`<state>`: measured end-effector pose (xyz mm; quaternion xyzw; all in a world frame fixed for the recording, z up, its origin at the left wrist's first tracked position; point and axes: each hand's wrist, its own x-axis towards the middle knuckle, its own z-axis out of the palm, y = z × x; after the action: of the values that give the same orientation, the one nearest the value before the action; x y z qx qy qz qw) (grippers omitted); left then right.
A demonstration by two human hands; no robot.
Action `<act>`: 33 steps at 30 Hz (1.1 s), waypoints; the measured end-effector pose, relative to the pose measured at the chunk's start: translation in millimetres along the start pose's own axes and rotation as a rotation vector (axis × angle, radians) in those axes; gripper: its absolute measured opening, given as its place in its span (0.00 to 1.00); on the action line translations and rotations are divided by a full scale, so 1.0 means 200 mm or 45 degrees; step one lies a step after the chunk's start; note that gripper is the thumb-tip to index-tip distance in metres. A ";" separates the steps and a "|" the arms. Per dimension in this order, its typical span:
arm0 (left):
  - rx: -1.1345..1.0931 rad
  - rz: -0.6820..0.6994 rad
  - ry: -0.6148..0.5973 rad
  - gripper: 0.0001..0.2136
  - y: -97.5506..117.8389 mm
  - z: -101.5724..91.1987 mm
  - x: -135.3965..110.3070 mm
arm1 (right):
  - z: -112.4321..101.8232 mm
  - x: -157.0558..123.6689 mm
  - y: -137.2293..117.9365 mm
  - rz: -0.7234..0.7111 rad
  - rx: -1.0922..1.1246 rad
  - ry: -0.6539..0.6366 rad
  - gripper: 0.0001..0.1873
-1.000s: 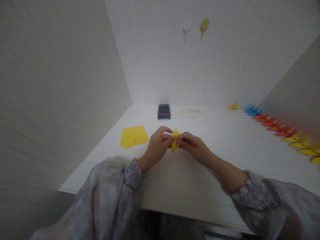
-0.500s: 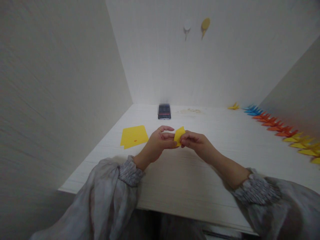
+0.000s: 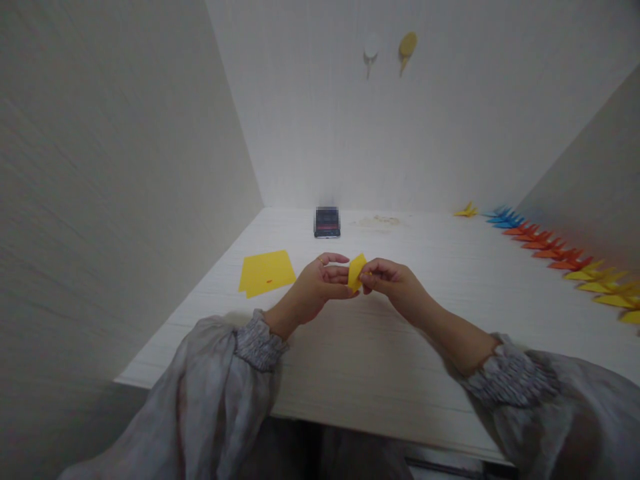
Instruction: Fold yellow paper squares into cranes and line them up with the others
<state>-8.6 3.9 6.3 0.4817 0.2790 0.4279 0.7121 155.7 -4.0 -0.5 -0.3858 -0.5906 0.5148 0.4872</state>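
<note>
Between both hands, above the middle of the table, is a small folded piece of yellow origami paper (image 3: 356, 272). My left hand (image 3: 323, 283) grips its left and lower edge, thumb in front and fingers behind. My right hand (image 3: 393, 280) pinches the paper's right edge between thumb and fingertips. Part of the paper is hidden by the fingers. Left of my left hand, flat yellow paper sheets (image 3: 267, 270) lie overlapping on the table, with a small orange-red mark on top.
A phone (image 3: 327, 223) leans against the back wall. Along the right side runs a row of folded paper cranes in blue (image 3: 506, 218), orange-red (image 3: 545, 247) and yellow (image 3: 607, 287). One yellow crane (image 3: 466, 210) stands apart. Two hooks (image 3: 407, 47) are on the wall.
The folded yellow paper has turned slightly and looks narrower. My right fingers have shifted a little on its edge. The whole view has moved slightly.
</note>
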 end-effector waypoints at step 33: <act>0.084 0.011 -0.066 0.21 -0.02 -0.01 0.01 | 0.07 -0.02 0.02 -0.052 -0.311 0.228 0.07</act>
<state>-8.2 5.1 2.2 0.5170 0.2723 0.4091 0.7009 143.3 -9.7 -4.0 -0.4746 -0.6107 0.3925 0.4977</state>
